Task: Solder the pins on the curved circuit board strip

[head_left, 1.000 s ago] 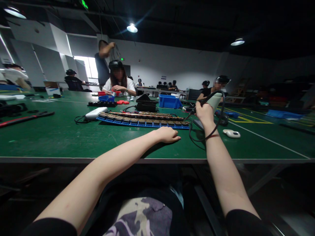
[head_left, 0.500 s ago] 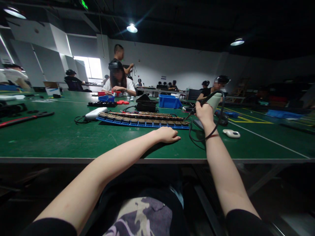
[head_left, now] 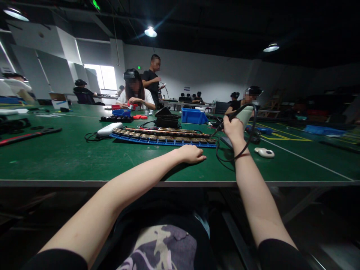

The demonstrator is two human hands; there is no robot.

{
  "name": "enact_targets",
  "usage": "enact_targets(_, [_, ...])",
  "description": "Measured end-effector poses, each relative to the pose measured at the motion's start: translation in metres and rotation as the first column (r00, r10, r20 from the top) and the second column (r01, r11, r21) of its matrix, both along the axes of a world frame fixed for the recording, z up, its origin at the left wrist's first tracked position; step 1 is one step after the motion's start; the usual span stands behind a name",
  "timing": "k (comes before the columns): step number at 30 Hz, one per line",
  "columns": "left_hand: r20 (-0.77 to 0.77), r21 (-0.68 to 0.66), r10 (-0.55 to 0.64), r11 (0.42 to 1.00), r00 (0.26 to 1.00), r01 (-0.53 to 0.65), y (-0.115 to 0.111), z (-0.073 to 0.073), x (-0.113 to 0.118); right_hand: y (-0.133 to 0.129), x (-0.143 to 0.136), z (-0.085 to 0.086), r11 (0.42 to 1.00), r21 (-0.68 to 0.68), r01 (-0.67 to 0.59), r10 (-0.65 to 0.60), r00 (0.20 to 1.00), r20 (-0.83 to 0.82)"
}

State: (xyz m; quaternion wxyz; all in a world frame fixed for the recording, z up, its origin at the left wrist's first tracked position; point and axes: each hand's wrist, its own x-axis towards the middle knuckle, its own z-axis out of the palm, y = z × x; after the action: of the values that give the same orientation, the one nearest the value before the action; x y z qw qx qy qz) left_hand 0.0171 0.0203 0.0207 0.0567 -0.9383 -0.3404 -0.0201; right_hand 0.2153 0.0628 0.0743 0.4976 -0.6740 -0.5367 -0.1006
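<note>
My right hand [head_left: 234, 129], clamped round one black corded tool [head_left: 218, 129], sits off the right end of one blue tray [head_left: 165, 142], which runs left-to-right along the worktop [head_left: 84, 161]. My left hand [head_left: 192, 153] curls just before the tray, grip unclear; its brass-coloured strips [head_left: 157, 135] are too crowded to count

The desk [head_left: 84, 161] is green, with yellow lines [head_left: 292, 140] at right. At centre, the long rack [head_left: 165, 142] is blue with gold-coloured strips [head_left: 152, 135], and the looped cable [head_left: 255, 119] right of it is black. The bin [head_left: 194, 116] is blue; the cloth [head_left: 157, 243] at lower centre has beige and purple-grey blotches.
</note>
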Motion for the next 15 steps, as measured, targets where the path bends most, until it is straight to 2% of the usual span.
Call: enact_targets(15, [-0.02, 0.02, -0.012, 1.0, 1.0, 0.012, -0.0008, 0.0006, -0.0001, 0.0014, 0.0003, -0.0008, 1.0, 0.002, -0.013, 0.013, 1.0, -0.003])
